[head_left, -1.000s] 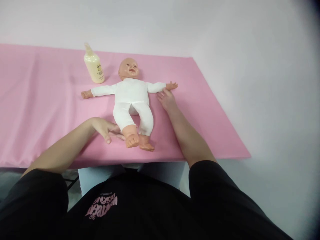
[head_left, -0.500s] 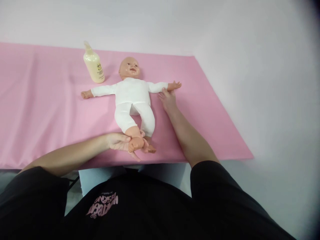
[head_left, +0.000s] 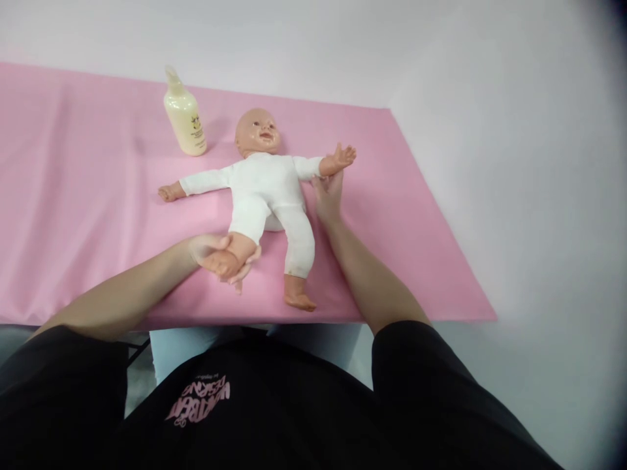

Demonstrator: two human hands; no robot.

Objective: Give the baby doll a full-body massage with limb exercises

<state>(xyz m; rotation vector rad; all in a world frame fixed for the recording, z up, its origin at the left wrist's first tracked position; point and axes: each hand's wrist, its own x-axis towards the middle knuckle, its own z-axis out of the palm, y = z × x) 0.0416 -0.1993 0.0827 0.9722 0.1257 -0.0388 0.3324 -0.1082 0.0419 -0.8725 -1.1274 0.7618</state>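
Observation:
A baby doll in a white suit lies on its back on a pink cloth, arms spread. My left hand is closed around the doll's foot on the left side and holds that leg bent out to the left. My right hand lies beside the doll's body, its fingers at the doll's raised arm near the wrist; whether they grip it I cannot tell. The doll's other leg lies straight toward me.
A cream lotion bottle stands upright on the cloth, left of the doll's head. The cloth's right edge borders a white surface. My black shirt fills the bottom of the view.
My left hand reached the doll's foot, closed on it and pulled the leg out to the left. The doll's body tilted and its right-side arm lifted. The view shifted slightly.

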